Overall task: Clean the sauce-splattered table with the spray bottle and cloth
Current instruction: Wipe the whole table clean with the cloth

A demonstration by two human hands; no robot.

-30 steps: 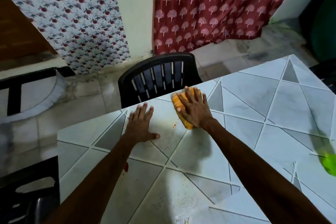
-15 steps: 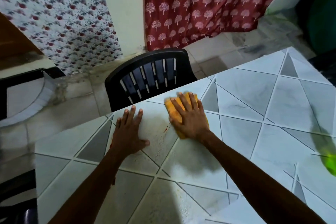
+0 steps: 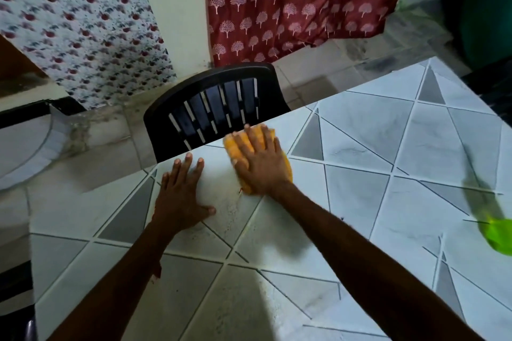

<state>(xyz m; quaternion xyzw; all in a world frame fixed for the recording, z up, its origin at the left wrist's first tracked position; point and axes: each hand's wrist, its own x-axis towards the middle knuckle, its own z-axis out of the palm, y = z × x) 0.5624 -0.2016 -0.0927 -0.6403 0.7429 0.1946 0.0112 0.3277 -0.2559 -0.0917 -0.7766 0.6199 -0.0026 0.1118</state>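
Right hand [image 3: 261, 159], fingers spread, presses the orange cloth [image 3: 286, 171] flat on the worktop [image 3: 388, 202]; left hand [image 3: 180, 196] rests beside it, fingers splayed.

No readable text, label, brand, number or sign anywhere in view. Only patterns: tree motifs on the red curtain [image 3: 291, 3], floral print on the white curtain [image 3: 77, 28], triangle lines on the table [image 3: 388, 147].
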